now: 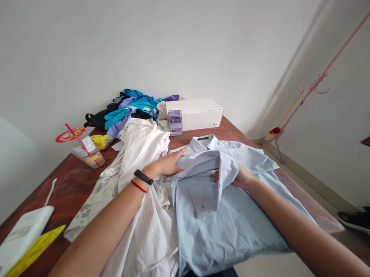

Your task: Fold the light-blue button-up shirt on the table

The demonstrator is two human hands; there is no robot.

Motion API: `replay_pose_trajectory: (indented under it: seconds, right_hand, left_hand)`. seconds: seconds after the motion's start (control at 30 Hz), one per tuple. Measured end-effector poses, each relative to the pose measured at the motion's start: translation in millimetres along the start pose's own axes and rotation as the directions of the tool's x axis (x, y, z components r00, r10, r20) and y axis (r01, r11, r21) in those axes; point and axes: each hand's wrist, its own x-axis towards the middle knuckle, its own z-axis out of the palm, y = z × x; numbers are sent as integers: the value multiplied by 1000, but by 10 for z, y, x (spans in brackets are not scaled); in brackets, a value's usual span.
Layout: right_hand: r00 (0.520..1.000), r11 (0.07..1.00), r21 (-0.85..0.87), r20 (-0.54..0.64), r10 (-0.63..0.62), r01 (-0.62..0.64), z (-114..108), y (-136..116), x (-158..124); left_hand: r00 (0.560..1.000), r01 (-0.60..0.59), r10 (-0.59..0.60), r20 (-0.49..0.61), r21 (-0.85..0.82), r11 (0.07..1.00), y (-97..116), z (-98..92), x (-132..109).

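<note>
The light blue shirt [230, 223] lies front-up on the near right of the worktop [74, 182], its hem hanging over the near edge. The left hand [168, 164] rests flat on the shoulder, fingers released. The right hand [243, 178] seems to grasp the folded sleeve [208, 172], though cloth hides most of its fingers. A flat palm and a taut sleeve should make a crisp crease. Farther off sits a white box [195, 112].

White box [198, 112], clothes pile [131, 106], cup [88, 152]
</note>
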Motion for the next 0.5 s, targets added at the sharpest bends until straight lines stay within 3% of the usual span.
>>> replay_pose_trajectory:
  seconds: [0.33,0.5]
  right_hand:
    - [978,950,-309,181,103,-43,30,-47,-27]
    - [981,902,-432,173,90,-7,-45,-7,-12]
  left_hand:
    - [998,-38,34,45,93,995,39,-13,-7]
    - [998,-50,46,37,110,993,38,-7,-3]
